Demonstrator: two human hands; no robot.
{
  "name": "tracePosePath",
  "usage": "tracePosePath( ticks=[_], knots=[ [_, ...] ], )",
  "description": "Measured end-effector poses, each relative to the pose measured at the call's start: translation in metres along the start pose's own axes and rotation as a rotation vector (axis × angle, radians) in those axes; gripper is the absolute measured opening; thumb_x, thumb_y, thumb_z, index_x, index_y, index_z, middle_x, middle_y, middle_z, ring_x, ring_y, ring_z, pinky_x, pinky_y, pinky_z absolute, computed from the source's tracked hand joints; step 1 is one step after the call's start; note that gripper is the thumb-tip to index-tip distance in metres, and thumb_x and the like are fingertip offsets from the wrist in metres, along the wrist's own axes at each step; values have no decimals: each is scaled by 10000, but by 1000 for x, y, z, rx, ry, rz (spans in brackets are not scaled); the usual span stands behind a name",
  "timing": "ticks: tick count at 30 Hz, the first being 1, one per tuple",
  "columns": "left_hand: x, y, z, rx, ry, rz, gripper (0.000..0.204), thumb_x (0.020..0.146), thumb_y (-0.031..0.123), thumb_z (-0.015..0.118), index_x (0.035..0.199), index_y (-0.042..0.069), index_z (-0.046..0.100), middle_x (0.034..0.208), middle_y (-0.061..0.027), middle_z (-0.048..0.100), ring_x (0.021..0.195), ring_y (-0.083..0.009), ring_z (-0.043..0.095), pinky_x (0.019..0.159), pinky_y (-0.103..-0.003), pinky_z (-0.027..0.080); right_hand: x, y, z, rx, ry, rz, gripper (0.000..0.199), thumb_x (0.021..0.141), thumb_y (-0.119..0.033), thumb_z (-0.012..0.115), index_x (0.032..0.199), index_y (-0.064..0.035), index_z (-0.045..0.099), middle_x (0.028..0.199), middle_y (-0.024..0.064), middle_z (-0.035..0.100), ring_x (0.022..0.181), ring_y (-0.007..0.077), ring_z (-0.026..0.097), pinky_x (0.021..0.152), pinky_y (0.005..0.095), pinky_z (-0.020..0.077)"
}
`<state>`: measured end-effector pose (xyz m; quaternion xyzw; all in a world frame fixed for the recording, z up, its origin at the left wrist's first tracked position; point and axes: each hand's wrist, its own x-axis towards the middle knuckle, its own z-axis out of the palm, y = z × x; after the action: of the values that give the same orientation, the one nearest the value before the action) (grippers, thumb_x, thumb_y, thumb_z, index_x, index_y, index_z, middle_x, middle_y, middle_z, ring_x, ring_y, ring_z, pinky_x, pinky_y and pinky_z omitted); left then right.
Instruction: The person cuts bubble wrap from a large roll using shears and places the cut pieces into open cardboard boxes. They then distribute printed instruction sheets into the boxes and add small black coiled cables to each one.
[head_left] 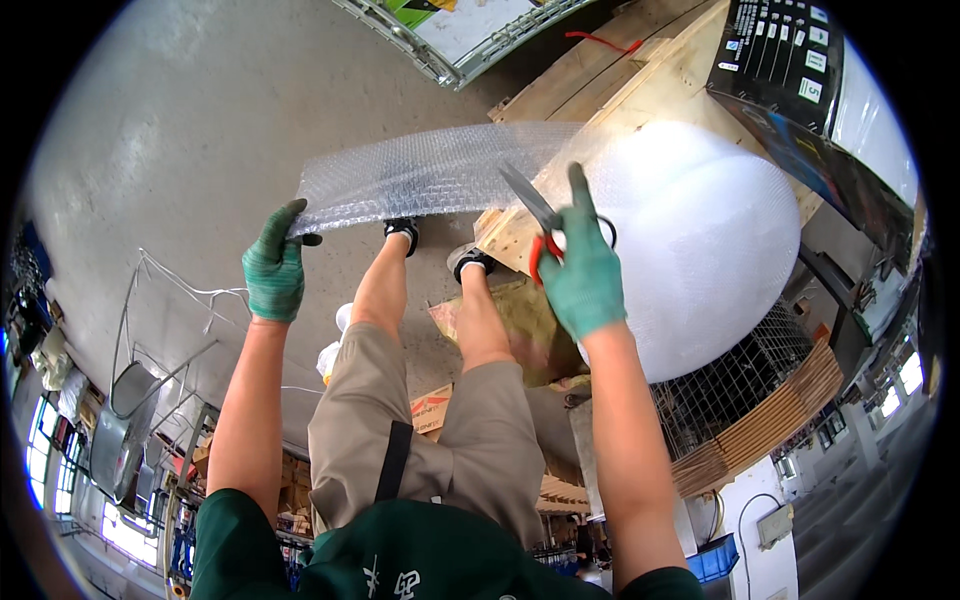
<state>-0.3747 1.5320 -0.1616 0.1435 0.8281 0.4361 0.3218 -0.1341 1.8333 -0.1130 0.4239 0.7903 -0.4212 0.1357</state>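
A strip of clear bubble wrap (420, 175) stretches leftward from a big white roll of bubble wrap (700, 240). At the strip's near left corner, my left hand (275, 265), in a green glove, is closed on its edge. My right hand (585, 265), gloved in green too, holds a pair of scissors (530, 197) with red and black handles. Their blades point up and to the left over the strip, and they look slightly apart. The index finger of my right hand sticks out past the handles, beside the roll.
The roll lies by a wooden board (640, 85), with a black printed box (775, 90) at the far right. Below the roll stands a wire mesh basket (740, 375) beside stacked brown cardboard (765, 420). A metal-framed crate (455, 50) is at the far edge, and a metal chair (135, 390) at left.
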Motion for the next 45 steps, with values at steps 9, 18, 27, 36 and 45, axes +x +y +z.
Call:
tracePosePath(
  ticks=[9,18,27,36,45],
  knots=[
    [54,137,96,-70,-130,383,465,902,-104,547,1339,39,621,1255,-131,721,1128,-209,704,986,-338,526,-7,38,51,280,387,271,246,849,-31,750,970,-25,536,854,123,683,785,207,650,747,347,544],
    [134,211,284,-121,-111,460,175,1013,190,580,1108,59,649,920,-265,685,858,-468,666,752,-513,533,-52,26,104,587,460,310,235,895,-140,780,971,-38,583,797,109,665,703,190,667,675,349,553],
    [164,148,288,185,-128,404,225,1039,231,571,1183,76,647,971,-233,715,905,-453,677,808,-481,547,-84,-36,146,994,111,233,428,859,-35,744,1263,-43,603,945,57,706,850,250,704,774,353,566],
    [173,155,270,-136,-181,425,175,1019,145,558,1136,44,642,971,-261,692,938,-421,691,813,-460,524,-29,53,105,295,197,146,596,786,57,673,1351,-85,549,999,136,681,877,343,682,803,411,570],
    [163,153,311,-198,-576,407,288,1060,274,558,1297,131,635,1145,-181,710,1051,-304,693,963,-400,521,-53,40,108,333,240,96,427,756,59,696,1156,-63,610,958,137,687,841,348,669,753,428,560]
  ],
)
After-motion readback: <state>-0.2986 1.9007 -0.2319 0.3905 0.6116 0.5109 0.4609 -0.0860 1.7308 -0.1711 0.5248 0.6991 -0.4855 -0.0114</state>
